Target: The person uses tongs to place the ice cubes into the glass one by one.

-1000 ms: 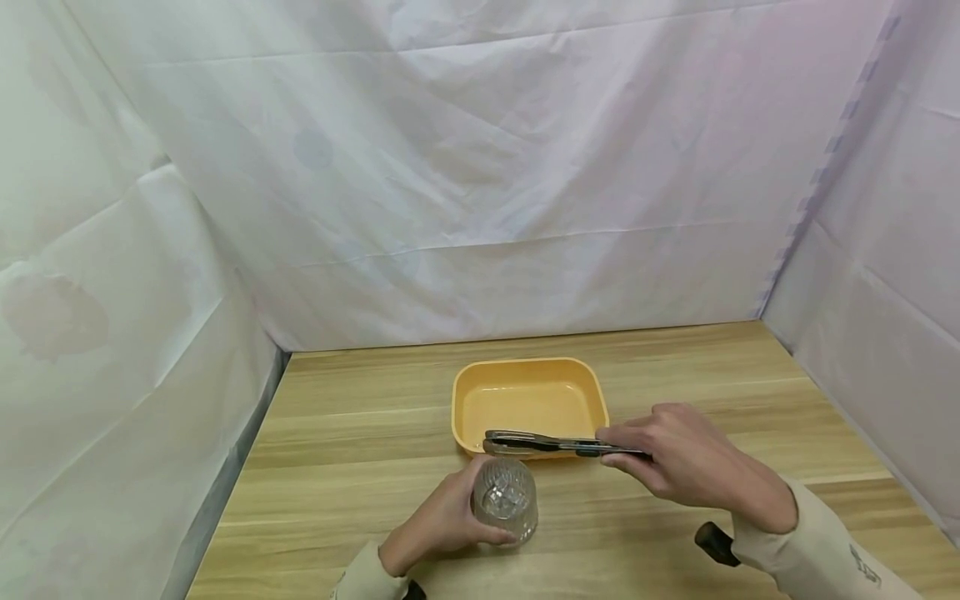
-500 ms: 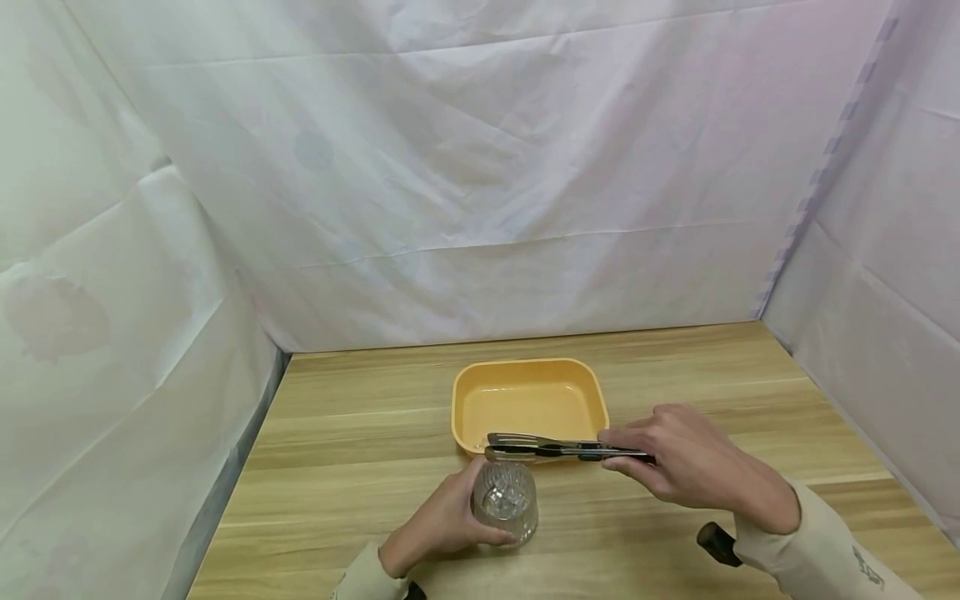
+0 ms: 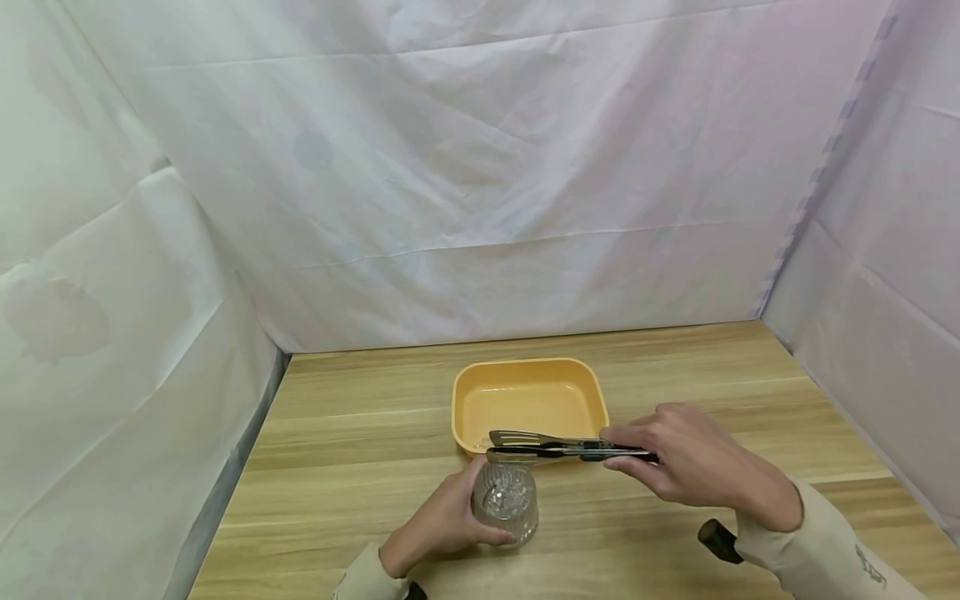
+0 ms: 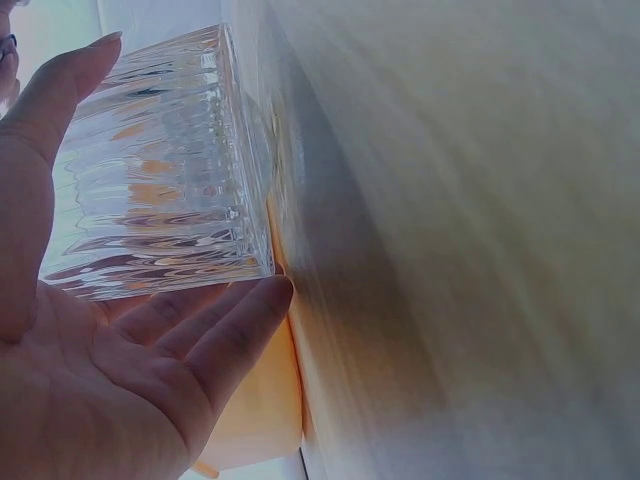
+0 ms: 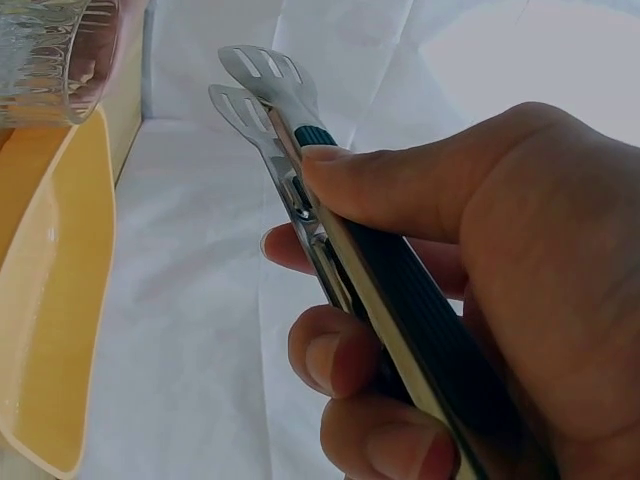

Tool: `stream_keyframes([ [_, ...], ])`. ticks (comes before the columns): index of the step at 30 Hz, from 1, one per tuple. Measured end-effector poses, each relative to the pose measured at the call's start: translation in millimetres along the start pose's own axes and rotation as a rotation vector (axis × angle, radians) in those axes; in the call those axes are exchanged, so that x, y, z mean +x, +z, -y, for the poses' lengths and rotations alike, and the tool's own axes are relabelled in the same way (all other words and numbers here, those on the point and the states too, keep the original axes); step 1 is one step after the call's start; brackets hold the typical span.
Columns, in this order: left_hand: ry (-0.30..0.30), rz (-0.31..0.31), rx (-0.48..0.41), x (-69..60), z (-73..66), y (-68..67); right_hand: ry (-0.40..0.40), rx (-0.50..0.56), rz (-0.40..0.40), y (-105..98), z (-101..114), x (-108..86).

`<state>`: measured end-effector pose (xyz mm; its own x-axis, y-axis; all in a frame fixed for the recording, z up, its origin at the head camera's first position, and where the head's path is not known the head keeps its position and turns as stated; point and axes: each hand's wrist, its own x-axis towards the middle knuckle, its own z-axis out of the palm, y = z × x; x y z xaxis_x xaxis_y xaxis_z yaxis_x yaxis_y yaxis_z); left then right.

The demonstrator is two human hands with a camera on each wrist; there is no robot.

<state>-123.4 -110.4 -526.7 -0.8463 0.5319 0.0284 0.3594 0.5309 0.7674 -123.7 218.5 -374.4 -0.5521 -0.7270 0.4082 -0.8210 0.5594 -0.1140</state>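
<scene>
My left hand (image 3: 448, 515) holds a clear ribbed drinking glass (image 3: 507, 502) that stands on the table. In the left wrist view the thumb is on one side of the ribbed glass (image 4: 165, 170) and the fingers on the other. My right hand (image 3: 686, 457) grips a pair of metal tongs (image 3: 592, 450) with dark handles. Their two slotted heads, slightly apart, hang just beyond the glass, across the front edge of the yellow tray. In the right wrist view I see nothing between the heads of the tongs (image 5: 290, 90).
Behind the glass sits the yellow tray (image 3: 529, 408), with small clear bits (image 3: 480, 445), too small to identify, in its front left corner. Wood-grain table (image 3: 360, 442) surrounds it. White cloth walls (image 3: 480, 208) enclose the back and both sides.
The heads of the tongs have spread slightly apart, and the right hand has shifted a touch to the right. The left hand and the glass have stayed put.
</scene>
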Motion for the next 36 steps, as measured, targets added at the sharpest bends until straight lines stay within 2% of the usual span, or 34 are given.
stream_keyframes([
  [13,0.002,0.007,-0.022,0.8,1.4,0.2,0.073,0.028,0.034,5.4,-4.4,0.4],
  [18,0.032,0.006,-0.045,1.6,1.5,0.5,0.091,0.028,0.049,8.8,-8.6,2.1],
  [22,0.051,0.008,-0.064,1.4,0.6,0.0,0.093,0.017,0.033,12.4,-12.5,3.5],
  [26,0.035,0.018,-0.069,1.0,-0.6,-1.0,0.107,0.003,0.011,17.5,-17.5,5.7],
  [36,0.038,0.034,-0.054,1.9,-2.2,-1.8,0.239,0.006,0.083,35.9,-35.2,12.8],
])
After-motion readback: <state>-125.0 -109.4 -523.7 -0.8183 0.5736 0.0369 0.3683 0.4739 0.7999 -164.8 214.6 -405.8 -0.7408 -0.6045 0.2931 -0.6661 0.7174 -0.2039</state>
